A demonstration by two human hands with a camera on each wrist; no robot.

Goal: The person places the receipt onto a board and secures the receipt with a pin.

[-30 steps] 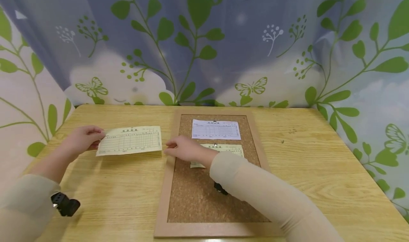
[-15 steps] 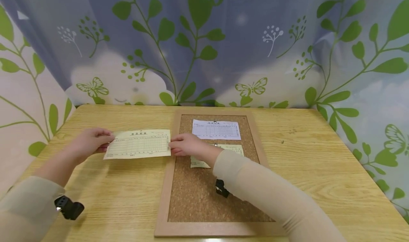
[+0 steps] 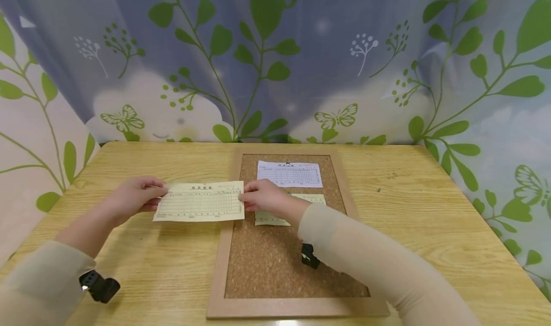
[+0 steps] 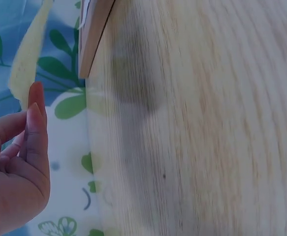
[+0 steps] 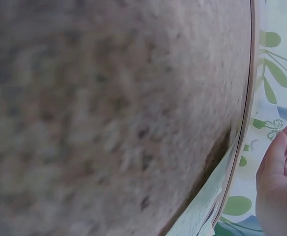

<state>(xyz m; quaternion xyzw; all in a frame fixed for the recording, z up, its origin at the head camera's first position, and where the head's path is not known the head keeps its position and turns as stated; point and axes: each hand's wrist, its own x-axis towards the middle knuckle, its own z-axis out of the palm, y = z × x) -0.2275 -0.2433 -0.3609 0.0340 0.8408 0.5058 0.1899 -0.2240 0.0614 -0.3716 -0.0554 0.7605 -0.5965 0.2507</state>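
Observation:
A pale yellow printed form [image 3: 200, 201], ruled like a receipt slip, is stretched between both hands in the head view, above the table and the corkboard's left edge. My left hand [image 3: 139, 196] pinches its left end; the left wrist view shows thumb and fingers of that hand [image 4: 22, 152] on the paper. At the other end, my right hand [image 3: 267, 199] pinches the form's right edge. Under the right hand and wrist, a second yellow form [image 3: 267, 219] lies pinned on the corkboard [image 3: 275, 264], partly hidden. A white form [image 3: 290, 175] is pinned above it.
The wood-framed corkboard lies on a wooden table [image 3: 430, 230]. A printed curtain [image 3: 267, 77] with leaves and butterflies stands behind the table's far edge. Small metal pins hold the two forms at their tops.
The right hand has reached the yellow form's right edge and taken hold of it. Both hands have carried the form rightward and slightly nearer, so it now overlaps the board's left frame.

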